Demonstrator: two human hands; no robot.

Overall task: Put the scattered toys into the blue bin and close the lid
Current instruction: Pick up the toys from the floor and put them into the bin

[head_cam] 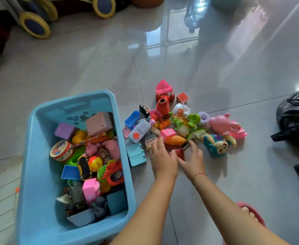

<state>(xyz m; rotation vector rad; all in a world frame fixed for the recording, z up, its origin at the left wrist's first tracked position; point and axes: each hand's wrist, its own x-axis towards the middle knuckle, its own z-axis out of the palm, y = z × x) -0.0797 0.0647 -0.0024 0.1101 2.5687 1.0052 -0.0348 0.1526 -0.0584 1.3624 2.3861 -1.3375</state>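
Observation:
The blue bin (39,174) stands open on the floor at lower left, holding several toys, among them a pink block and a round tin drum. No lid is in view. To its right lies a pile of scattered toys (180,124): a pink pig (223,123), a teal monkey (215,145), a pale blue remote (139,130), a pink-roofed red car (164,91). My left hand (162,160) and my right hand (192,159) rest side by side at the pile's near edge, fingers cupped around a small red toy (179,153) between them.
A black plastic bag (295,117) lies at the right edge. A ride-on toy with yellow-rimmed wheels (35,25) stands at the back left. My foot in a pink slipper (251,214) is at lower right. A small light blue toy chair (136,154) sits against the bin's wall.

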